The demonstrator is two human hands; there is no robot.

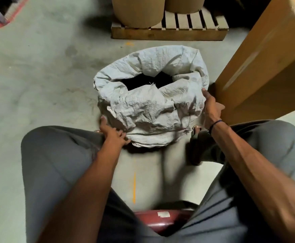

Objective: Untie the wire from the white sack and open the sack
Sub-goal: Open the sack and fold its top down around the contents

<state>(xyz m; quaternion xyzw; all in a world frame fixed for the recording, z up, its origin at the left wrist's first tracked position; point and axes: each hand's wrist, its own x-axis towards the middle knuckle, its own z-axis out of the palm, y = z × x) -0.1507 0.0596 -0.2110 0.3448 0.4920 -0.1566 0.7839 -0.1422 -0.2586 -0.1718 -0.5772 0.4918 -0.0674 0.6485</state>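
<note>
Grey concrete floor (38, 76) runs across the whole view, marked with a short orange stripe (134, 187) between the person's knees. On it, straight ahead of the seated person, stands the white sack (148, 109), its woven cloth crumpled and its top rolled down into a thick collar, so the mouth gapes wide onto a dark inside. Of the two hands, the left hand (114, 135) lies low against the sack's near-left side with fingers stretched along the folded cloth, touching it rather than clearly gripping. The right hand (211, 107) sits higher on the sack's right side, thumb pointing up along the collar and fingers behind the cloth; whether they pinch it cannot be told. A dark band (215, 124) circles that wrist. Grey trousers (55, 155) cover both knees, and a dark red seat (160, 220) shows between the thighs. Just right of the sack leans a tall cardboard box (266, 67). Beyond the sack a wooden pallet (169, 31) carries two brown cardboard drums (138, 11)
</note>
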